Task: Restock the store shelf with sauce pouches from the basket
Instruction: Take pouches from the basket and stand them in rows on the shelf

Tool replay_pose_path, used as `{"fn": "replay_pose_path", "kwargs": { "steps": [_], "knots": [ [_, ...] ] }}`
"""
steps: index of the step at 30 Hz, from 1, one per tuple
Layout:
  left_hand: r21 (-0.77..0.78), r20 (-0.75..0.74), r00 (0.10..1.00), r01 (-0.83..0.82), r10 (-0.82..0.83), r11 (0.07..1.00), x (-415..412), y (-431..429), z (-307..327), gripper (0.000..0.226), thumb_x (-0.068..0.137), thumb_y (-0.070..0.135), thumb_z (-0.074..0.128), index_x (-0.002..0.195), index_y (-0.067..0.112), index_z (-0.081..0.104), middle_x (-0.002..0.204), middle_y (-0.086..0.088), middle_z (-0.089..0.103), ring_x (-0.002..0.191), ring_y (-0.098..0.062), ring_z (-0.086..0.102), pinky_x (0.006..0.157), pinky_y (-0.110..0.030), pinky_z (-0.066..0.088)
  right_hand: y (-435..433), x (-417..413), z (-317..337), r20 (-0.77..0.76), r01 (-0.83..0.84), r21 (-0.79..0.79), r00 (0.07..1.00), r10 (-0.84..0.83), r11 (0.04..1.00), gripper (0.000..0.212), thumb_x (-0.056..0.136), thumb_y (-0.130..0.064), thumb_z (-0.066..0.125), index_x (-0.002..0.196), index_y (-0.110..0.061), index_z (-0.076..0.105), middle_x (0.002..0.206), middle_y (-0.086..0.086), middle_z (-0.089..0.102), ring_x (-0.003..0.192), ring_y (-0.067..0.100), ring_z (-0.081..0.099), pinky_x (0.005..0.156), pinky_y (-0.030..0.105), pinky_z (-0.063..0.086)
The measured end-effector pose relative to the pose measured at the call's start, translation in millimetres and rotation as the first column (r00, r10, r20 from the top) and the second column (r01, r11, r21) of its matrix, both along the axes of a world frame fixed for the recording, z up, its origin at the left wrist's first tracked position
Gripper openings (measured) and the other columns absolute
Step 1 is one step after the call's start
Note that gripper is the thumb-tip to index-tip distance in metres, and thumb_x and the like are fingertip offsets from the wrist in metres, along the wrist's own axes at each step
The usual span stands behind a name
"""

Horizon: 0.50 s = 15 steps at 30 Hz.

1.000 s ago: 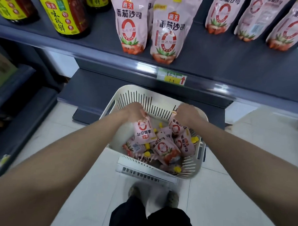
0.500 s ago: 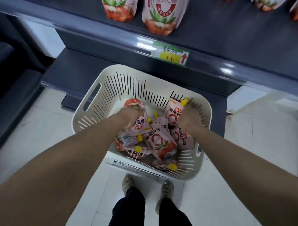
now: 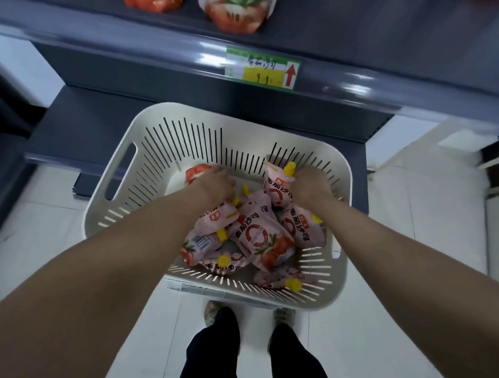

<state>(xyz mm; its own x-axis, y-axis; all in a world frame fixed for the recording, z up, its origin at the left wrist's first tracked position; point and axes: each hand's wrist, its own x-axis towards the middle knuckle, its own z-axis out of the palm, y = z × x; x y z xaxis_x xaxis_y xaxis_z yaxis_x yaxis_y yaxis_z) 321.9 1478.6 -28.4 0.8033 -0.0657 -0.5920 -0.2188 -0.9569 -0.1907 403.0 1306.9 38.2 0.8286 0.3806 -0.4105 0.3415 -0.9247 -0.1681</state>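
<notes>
The left hand [image 3: 217, 184] was closed round a pouch [image 3: 199, 172], the right hand [image 3: 310, 187] round an upright pouch [image 3: 277, 190], cap toward the shelf [image 3: 363, 36] at twelve o'clock.

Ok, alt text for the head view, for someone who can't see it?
Both hands are in a white slotted basket of pink tomato sauce pouches: the left hand grips a tilted pouch, the right hand grips an upright pouch near its yellow cap. Above, a grey shelf carries a price tag, with two standing pouches behind it.
</notes>
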Motion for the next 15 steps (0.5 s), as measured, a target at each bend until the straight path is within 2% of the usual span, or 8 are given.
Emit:
{"fn": "replay_pose_path", "kwargs": {
  "steps": [3,5,6,8,10,12,15],
  "knots": [
    [0.020,-0.049,0.998,-0.024,0.025,1.000,-1,11,9,0.052,0.082,0.010,0.063,0.130,0.027,0.052,0.142,-0.002,0.045,0.141,-0.031,0.025,0.117,-0.043,0.024,0,-6,9,0.062,-0.027,0.002,0.998,0.026,1.000,0.026,0.091,0.000,0.041,0.101,0.001,0.065,0.107,0.016,0.067,0.099,0.029,0.065,0.067,0.028,0.044],
    [-0.087,-0.065,0.985,-0.163,0.158,0.983,-5,17,23,0.057,0.083,0.003,0.061,0.135,0.021,0.047,0.144,-0.005,0.045,0.141,-0.029,0.029,0.113,-0.037,0.033,-1,-14,23,0.067,-0.008,0.065,0.998,0.004,0.998,0.029,0.093,0.000,0.038,0.102,-0.001,0.066,0.111,0.013,0.065,0.101,0.026,0.064,0.069,0.028,0.044],
    [-0.177,-0.055,0.965,-0.262,0.256,0.949,-9,19,35,0.055,0.083,0.003,0.061,0.135,0.018,0.048,0.142,-0.006,0.048,0.137,-0.028,0.036,0.108,-0.032,0.038,-2,-18,33,0.066,-0.005,0.097,0.998,-0.001,0.995,0.031,0.094,0.000,0.037,0.103,-0.002,0.066,0.112,0.012,0.064,0.103,0.025,0.063,0.070,0.027,0.045],
    [-0.362,-0.068,0.883,-0.455,0.464,0.813,-18,20,58,0.045,0.083,0.009,0.062,0.128,0.011,0.054,0.132,-0.009,0.057,0.120,-0.025,0.054,0.093,-0.028,0.046,-4,-20,48,0.073,-0.003,0.153,0.997,-0.008,0.988,0.031,0.095,-0.001,0.036,0.102,-0.001,0.066,0.111,0.014,0.064,0.102,0.027,0.063,0.067,0.026,0.045],
    [-0.499,-0.111,0.797,-0.562,0.594,0.660,-26,20,78,0.038,0.080,0.013,0.067,0.117,0.007,0.061,0.122,-0.009,0.063,0.105,-0.022,0.061,0.088,-0.028,0.049,-6,-18,61,0.128,-0.033,0.175,0.992,0.010,0.984,0.028,0.094,-0.006,0.040,0.089,-0.001,0.067,0.097,0.016,0.066,0.092,0.031,0.063,0.062,0.028,0.043],
    [-0.603,-0.149,0.734,-0.599,0.663,0.528,-32,17,101,0.040,0.077,0.016,0.072,0.114,0.004,0.062,0.112,-0.006,0.066,0.102,-0.024,0.064,0.090,-0.029,0.049,-7,-19,78,0.150,-0.042,0.224,0.989,0.008,0.974,0.029,0.093,-0.013,0.044,0.072,-0.005,0.062,0.080,0.015,0.058,0.077,0.030,0.057,0.062,0.032,0.043],
    [-0.700,-0.172,0.702,-0.581,0.691,0.415,-37,11,141,0.050,0.079,0.026,0.071,0.123,0.007,0.057,0.109,-0.005,0.067,0.103,-0.023,0.062,0.098,-0.032,0.045,-9,-20,114,0.149,-0.029,0.310,0.989,-0.018,0.950,0.032,0.092,-0.017,0.048,0.061,-0.009,0.053,0.073,0.011,0.054,0.070,0.028,0.052,0.060,0.029,0.038]
  ]
}}
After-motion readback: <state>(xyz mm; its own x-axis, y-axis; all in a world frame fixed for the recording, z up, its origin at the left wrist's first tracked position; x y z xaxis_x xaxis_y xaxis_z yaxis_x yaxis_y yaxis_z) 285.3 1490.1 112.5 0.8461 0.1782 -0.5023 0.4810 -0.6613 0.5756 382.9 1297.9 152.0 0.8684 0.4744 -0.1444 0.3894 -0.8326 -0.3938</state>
